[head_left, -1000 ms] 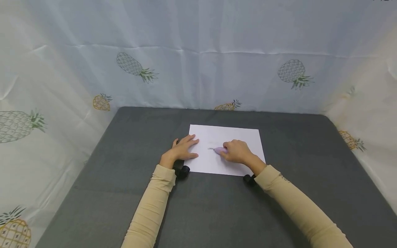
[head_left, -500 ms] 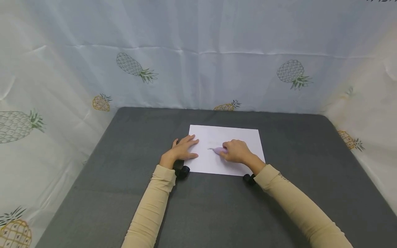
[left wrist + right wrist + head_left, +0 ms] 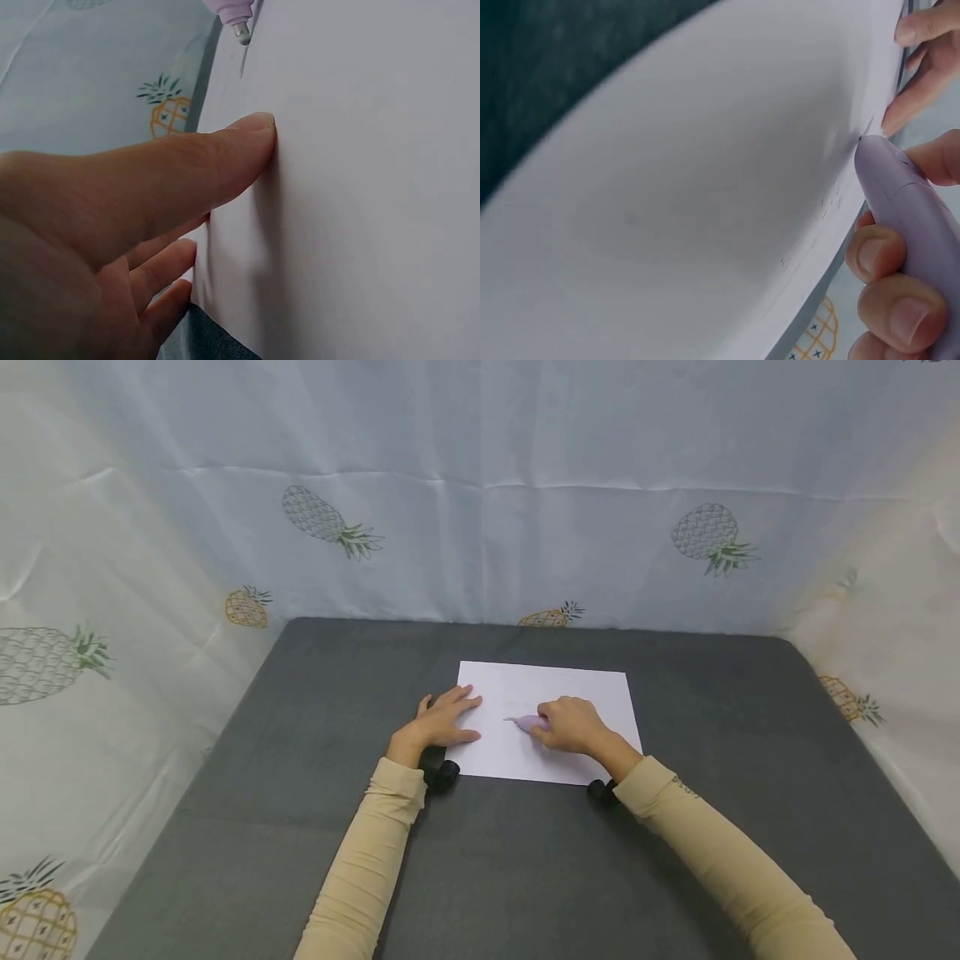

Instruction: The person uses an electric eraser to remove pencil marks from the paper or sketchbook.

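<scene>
A white sheet of paper (image 3: pixel 495 760) lies on the dark table, a little to the right of the middle. My left hand (image 3: pixel 442 722) rests spread on its left edge, thumb and fingers apart. Over the sheet's centre, my right hand (image 3: pixel 576 727) grips a plump lilac correction pen (image 3: pixel 533 723), its tip pointing left. In the left wrist view the pen's metal tip (image 3: pixel 241 34) is right at a thin dark line (image 3: pixel 242 66). Small dark strokes (image 3: pixel 784 264) mark the paper in the right wrist view.
A grey-black table (image 3: pixel 300 877) spreads around the paper. Pale curtains with pineapple prints (image 3: pixel 480 543) stand behind it and at both sides. Black wrist devices (image 3: pixel 446 776) sit under both wrists, close to the sheet's near edge.
</scene>
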`<state>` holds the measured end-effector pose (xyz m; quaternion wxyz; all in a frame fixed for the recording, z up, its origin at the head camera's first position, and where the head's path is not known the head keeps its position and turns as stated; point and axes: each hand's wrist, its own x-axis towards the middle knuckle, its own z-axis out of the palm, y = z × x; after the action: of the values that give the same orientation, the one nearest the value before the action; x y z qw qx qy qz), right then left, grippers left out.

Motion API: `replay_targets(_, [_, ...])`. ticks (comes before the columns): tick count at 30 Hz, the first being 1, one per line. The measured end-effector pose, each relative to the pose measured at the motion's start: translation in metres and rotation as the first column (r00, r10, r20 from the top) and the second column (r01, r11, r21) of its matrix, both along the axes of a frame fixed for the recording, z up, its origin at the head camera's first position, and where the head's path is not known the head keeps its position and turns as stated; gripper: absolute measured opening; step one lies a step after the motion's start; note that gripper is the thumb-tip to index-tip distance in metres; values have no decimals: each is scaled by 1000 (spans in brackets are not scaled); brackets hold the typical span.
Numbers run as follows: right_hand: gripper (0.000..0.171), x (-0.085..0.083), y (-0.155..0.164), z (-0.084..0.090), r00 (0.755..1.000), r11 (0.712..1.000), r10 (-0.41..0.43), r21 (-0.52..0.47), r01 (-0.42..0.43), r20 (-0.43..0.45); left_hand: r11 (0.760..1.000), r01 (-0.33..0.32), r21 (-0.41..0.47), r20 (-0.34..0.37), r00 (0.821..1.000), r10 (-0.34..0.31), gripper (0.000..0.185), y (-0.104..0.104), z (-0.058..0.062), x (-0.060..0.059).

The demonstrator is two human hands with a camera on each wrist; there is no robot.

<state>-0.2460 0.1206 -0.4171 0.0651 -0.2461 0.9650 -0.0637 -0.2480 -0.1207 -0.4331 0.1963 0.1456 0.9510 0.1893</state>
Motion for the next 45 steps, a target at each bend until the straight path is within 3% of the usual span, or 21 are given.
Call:
replay_targets(31, [34, 0, -2, 1, 1000, 1000, 6, 30, -6, -3, 1000, -4, 5, 2, 1000, 4, 67, 0, -2, 0])
replay_targets(39, [28, -5, 5, 6, 998, 1000, 2, 9, -1, -68, 1000, -4, -8, 1, 1000, 4, 68, -1, -2, -1])
replay_targets(45, [33, -3, 2, 3, 1000, 999, 19, 40, -18, -24, 1000, -3, 0, 2, 1000, 3, 68, 1, -4, -2])
